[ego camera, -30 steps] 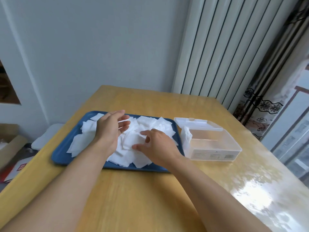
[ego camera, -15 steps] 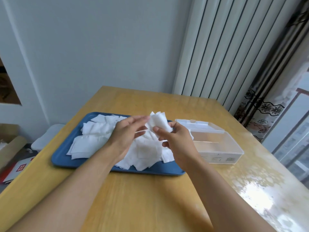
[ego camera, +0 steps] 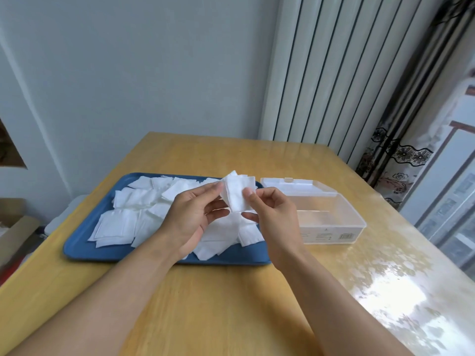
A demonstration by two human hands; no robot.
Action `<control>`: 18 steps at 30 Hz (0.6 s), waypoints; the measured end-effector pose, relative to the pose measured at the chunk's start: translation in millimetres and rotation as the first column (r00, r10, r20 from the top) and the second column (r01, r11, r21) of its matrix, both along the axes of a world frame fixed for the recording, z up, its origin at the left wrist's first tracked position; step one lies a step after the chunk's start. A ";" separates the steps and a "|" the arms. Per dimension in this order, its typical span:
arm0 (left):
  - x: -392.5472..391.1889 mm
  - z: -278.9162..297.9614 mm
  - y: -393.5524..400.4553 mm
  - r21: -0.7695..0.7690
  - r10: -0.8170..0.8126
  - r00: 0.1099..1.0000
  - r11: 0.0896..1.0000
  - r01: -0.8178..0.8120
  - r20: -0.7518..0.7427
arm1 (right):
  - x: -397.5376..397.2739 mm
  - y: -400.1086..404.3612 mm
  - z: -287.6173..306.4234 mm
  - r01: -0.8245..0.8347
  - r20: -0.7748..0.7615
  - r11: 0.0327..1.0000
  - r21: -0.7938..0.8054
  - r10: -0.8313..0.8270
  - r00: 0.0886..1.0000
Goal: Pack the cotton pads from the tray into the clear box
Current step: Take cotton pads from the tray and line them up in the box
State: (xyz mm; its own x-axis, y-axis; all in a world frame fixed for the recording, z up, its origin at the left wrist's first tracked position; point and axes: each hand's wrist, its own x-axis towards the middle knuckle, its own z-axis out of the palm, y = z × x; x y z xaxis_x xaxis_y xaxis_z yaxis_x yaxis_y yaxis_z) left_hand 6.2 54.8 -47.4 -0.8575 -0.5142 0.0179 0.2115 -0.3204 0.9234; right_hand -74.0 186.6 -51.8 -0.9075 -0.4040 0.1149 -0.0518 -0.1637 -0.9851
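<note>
A blue tray (ego camera: 84, 249) on the wooden table holds several white square cotton pads (ego camera: 115, 226) in a loose heap. Above the tray's right half I hold a small stack of cotton pads (ego camera: 236, 192) upright between both hands. My right hand (ego camera: 272, 217) pinches the stack's right edge with thumb and forefinger. My left hand (ego camera: 191, 222) touches its left edge with the fingertips, palm turned up. The clear box (ego camera: 331, 227) stands open just right of the tray, its lid (ego camera: 295, 187) hinged back behind it; it looks empty.
The wooden table (ego camera: 231, 304) has a glossy, reflecting right part. A white radiator (ego camera: 334, 73) and a patterned curtain (ego camera: 401, 160) stand behind the table at right. A cardboard box (ego camera: 12, 227) sits on the floor at left.
A second ago both hands lay on the pads in the tray. They lifted a small stack of pads, and now hold it a little higher and more upright over the tray's right side.
</note>
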 end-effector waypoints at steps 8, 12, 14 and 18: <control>-0.9 -0.9 -1.9 -0.006 0.083 0.996 0.997 -0.083 0.012 | -2.8 3.0 0.3 0.066 -0.090 0.997 -0.029 -0.069 0.994; -3.1 -3.2 -5.2 -0.063 0.152 0.988 0.987 -0.149 0.043 | -4.5 3.6 0.8 0.032 -0.120 0.995 -0.093 -0.043 0.992; -3.3 -5.0 -4.7 -0.102 0.168 0.984 0.981 -0.162 0.054 | -3.7 3.3 1.2 -0.009 -0.121 0.992 -0.125 -0.006 0.993; -2.5 -4.5 0.4 -0.120 0.152 0.987 0.982 -0.145 0.047 | -1.2 1.5 0.6 -0.059 -0.115 0.986 -0.154 0.041 0.993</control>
